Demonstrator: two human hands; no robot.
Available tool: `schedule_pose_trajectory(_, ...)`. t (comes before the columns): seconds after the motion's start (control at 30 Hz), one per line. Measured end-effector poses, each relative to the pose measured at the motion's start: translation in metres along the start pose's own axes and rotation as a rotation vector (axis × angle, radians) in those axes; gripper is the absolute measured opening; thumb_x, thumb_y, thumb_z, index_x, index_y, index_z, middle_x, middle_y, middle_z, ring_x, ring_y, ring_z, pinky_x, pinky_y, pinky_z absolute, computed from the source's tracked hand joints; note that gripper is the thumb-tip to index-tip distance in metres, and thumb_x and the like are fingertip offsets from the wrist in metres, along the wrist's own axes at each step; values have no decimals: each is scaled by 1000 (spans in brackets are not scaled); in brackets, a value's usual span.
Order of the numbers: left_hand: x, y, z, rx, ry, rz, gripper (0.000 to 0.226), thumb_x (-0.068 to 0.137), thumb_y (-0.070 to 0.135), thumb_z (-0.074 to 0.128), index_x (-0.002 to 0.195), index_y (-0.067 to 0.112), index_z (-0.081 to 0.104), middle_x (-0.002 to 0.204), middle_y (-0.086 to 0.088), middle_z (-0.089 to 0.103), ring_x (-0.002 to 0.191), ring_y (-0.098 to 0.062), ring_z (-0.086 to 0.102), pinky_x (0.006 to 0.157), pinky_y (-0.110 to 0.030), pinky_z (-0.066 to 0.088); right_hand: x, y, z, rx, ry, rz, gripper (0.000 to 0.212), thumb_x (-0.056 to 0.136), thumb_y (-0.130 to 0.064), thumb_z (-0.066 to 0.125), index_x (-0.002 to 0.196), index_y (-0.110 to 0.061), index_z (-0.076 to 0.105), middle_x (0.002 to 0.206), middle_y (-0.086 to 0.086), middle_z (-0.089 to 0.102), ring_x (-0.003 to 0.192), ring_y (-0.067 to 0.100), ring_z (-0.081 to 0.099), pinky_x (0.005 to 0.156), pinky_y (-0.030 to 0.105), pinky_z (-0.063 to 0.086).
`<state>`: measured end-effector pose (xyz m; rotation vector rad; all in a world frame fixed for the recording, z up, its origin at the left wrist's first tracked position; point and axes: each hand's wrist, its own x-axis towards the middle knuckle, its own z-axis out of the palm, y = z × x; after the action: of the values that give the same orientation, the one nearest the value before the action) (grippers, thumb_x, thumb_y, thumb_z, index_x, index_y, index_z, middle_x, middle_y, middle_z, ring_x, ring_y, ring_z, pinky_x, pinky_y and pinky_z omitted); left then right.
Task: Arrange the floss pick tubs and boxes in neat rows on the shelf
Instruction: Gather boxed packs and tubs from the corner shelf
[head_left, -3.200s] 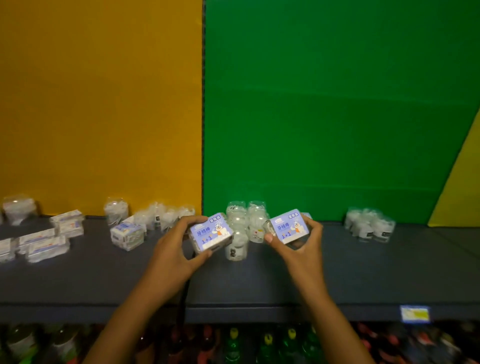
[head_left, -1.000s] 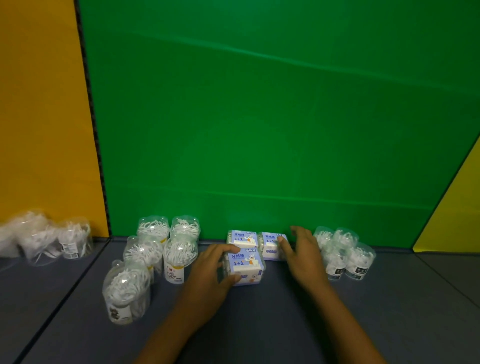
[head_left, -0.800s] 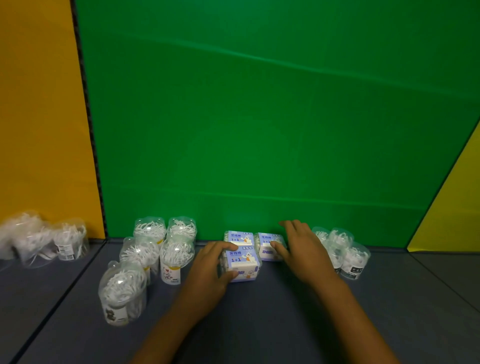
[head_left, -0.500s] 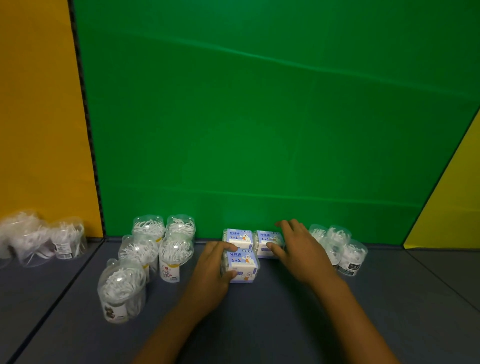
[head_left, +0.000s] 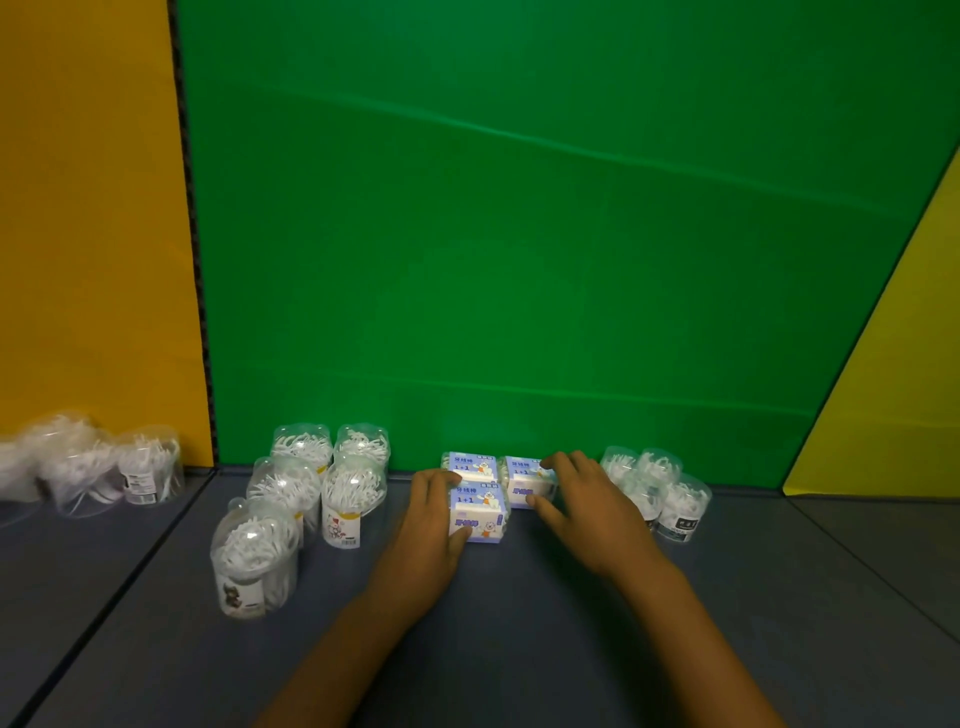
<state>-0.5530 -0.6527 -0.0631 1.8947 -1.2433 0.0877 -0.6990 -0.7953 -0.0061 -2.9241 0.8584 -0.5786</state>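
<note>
Three blue-and-white floss pick boxes sit together on the dark shelf (head_left: 519, 623) near the green back panel. My left hand (head_left: 426, 535) grips the front box (head_left: 480, 512) from its left side, thumb on its front face. Directly behind it stands the back left box (head_left: 470, 464). My right hand (head_left: 587, 506) holds the back right box (head_left: 524, 480), fingers over its top and thumb at its front. Clear floss pick tubs (head_left: 306, 493) stand in a loose group to the left, and more tubs (head_left: 662, 491) cluster to the right.
Further clear tubs (head_left: 93, 470) stand at the far left in front of the orange panel (head_left: 88, 208). A seam in the shelf runs diagonally at the left. A yellow panel (head_left: 893, 389) closes the right side. Bare shelf lies in front of the boxes.
Since 3.2 s ago both boxes went from my raised hands down onto the shelf. In the last second the hands stayed on the boxes, nudging them slightly back.
</note>
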Motion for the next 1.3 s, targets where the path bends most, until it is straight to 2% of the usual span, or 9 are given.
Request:
schedule_pose_trajectory(0.1,-5,9,-16,112,-16,39,48,88,25,64,129,20,41,132,1,39,119,-17,48,95,-33,45,-12,-2,-10,-21,4,-7,45,97,-50,46,133,-24,41,127,-2,48,116,16,47,89,31,46)
schedule_pose_trajectory(0.23,-9,30,-46,360,-85,110,48,91,40,56,133,21,42,130,1,44,119,-17,46,92,-32,45,-31,-6,-27,-44,29,-13,48,97,-53,45,134,-23,41,125,-2,48,116,17,47,89,31,45)
schedule_pose_trajectory(0.43,-33,68,-90,623,-68,133,48,90,51,50,127,20,46,123,-2,51,114,-21,49,89,-34,42,-68,-26,-55,-74,50,-29,55,95,-57,45,137,-21,39,128,0,47,119,19,45,92,32,43)
schedule_pose_trajectory(0.83,-149,83,-174,726,4,-41,59,90,57,46,134,18,43,126,-6,52,114,-26,51,88,-37,46,-152,-106,-83,-64,58,-97,63,96,-61,39,143,-20,34,139,3,44,128,23,41,99,38,41)
schedule_pose_trajectory(1.13,-232,60,-264,791,44,-239,63,93,56,43,140,16,35,135,-9,44,122,-28,44,97,-40,43,-164,-212,-77,-14,43,-291,61,95,-62,41,138,-19,38,132,3,47,123,23,43,94,36,42)
schedule_pose_trajectory(1.3,-264,36,-321,845,98,-306,60,93,56,41,138,17,36,134,-8,45,121,-28,44,94,-39,44,-159,-280,-68,19,40,-380,61,93,-63,41,136,-20,40,129,3,49,120,24,45,93,37,45)
